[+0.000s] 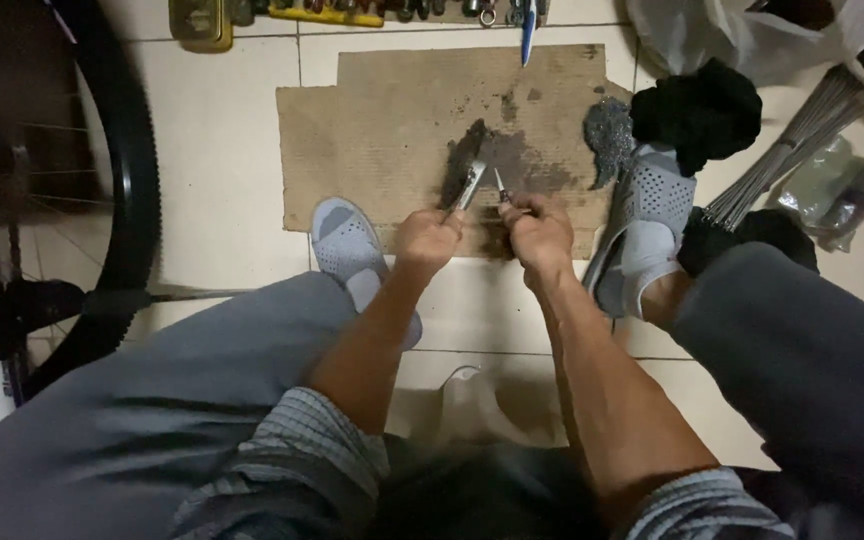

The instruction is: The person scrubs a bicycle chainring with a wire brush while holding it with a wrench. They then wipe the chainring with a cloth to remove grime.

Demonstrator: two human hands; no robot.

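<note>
Head view looks down on a person seated low over a tiled floor (pixel 222 150), knees spread. The left hand (pixel 430 238) is closed around the handle of a metal tool (pixel 468 186) whose bright end juts forward from the fist; it may be pliers or a wrench, the blur makes it hard to say. The right hand (pixel 540 230), just beside the left, is clenched on a small pointed metal piece (pixel 500 184), its tip angled toward the tool. Beyond both hands lies a sheet of cardboard (pixel 392 110) with a dark greasy stain (pixel 512 158). Outside the left hand stands a bicycle wheel (pixel 132 170). Outside the right hand are a grey sandal (pixel 642 215), a black rag (pixel 697 112) and a bundle of spokes (pixel 792 150).
</note>
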